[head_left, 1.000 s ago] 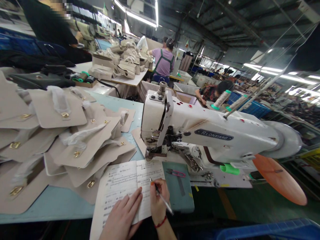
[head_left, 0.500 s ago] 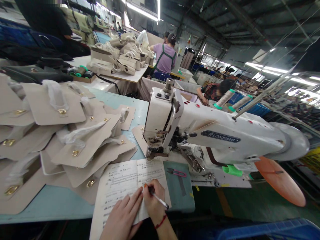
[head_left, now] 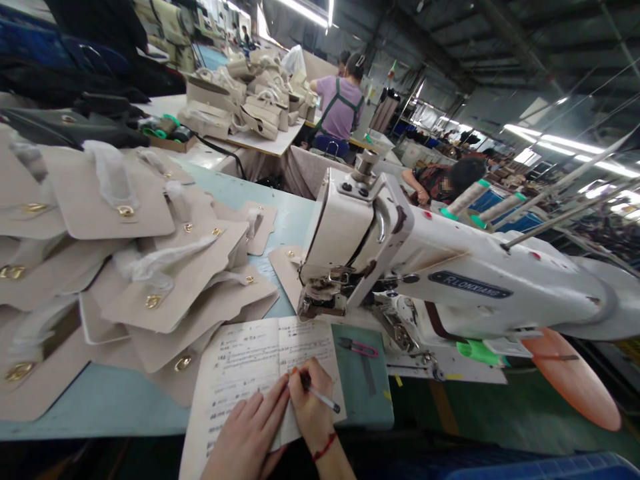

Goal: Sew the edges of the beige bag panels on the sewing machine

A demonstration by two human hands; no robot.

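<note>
We've the right hand clamped on a slim dark-ended pen, left hand flat across the open white-paged notebook!

The dark, round-ended plate on the side of the white sewing machine reads "RLONXIANG" in pale capitals, while the handwritten lines across the open notebook are too small and blurred to make out.
</note>
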